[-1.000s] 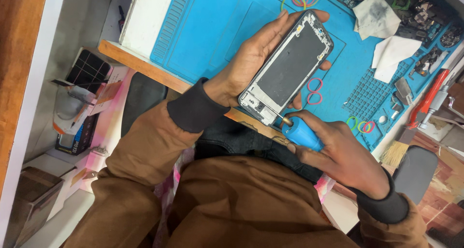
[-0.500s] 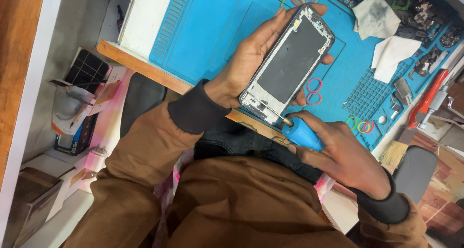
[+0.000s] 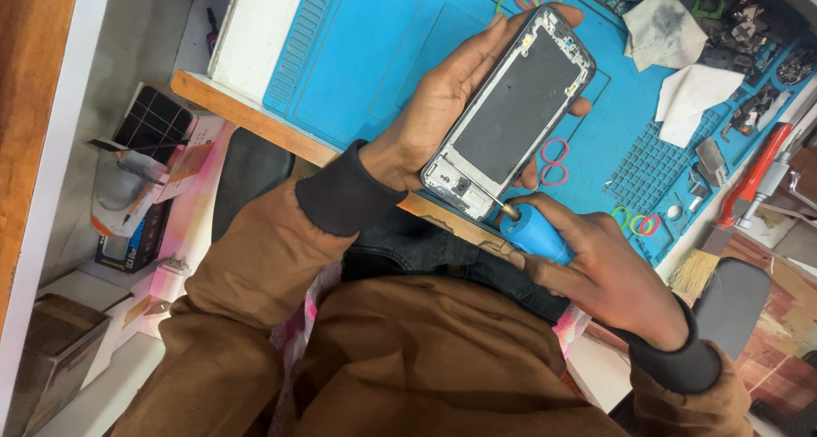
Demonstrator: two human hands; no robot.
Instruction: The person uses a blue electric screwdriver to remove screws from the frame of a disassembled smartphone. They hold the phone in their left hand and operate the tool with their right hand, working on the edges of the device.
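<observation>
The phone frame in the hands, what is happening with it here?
A person in a brown jacket holds an opened phone frame in the left hand, above a blue work mat. The right hand grips a blue-handled screwdriver, with its tip set against the lower corner of the frame. Coloured rubber bands, white cloths and small parts lie on the mat nearby.
</observation>
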